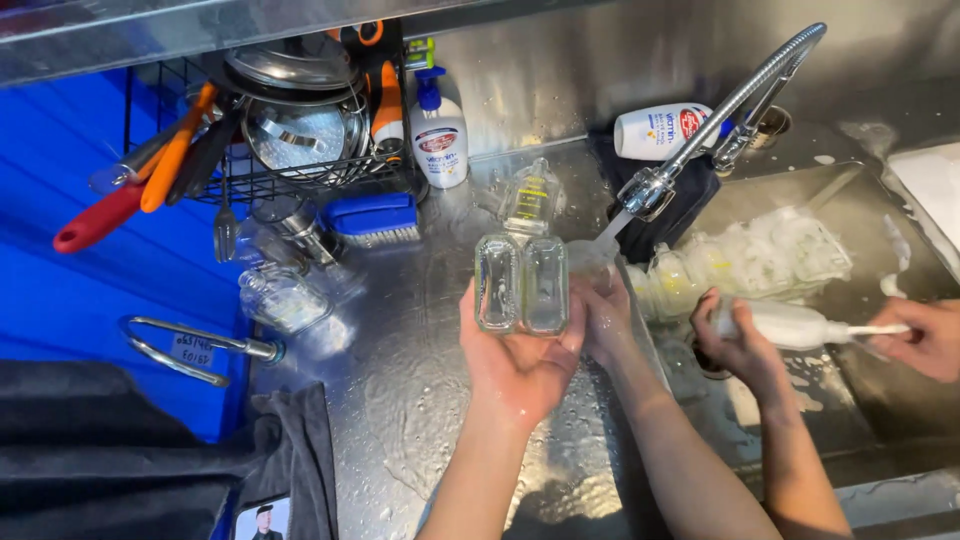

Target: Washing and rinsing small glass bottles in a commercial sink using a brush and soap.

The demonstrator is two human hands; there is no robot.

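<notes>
Beside the faucet [735,95], on its counter side, I have my left hand [520,355] cupped under two clear glass bottles [522,283], fingers closed around their bases so both stand side by side against my palm. I judge the pairing lets one hand carry both while the other works. My right hand [603,312] reaches toward the faucet's spray head; its fingers are partly hidden behind the bottles, so I cannot tell whether they grip anything. The bottles look empty, wet and see-through, with squared shoulders. Further from the faucet than my own hands, a co-worker's hand [740,345] holds a white bottle brush [800,325] over the sink [880,400], where more foamy bottles [745,260] lie. Behind the faucet lies a white soap bottle [660,130].
</notes>
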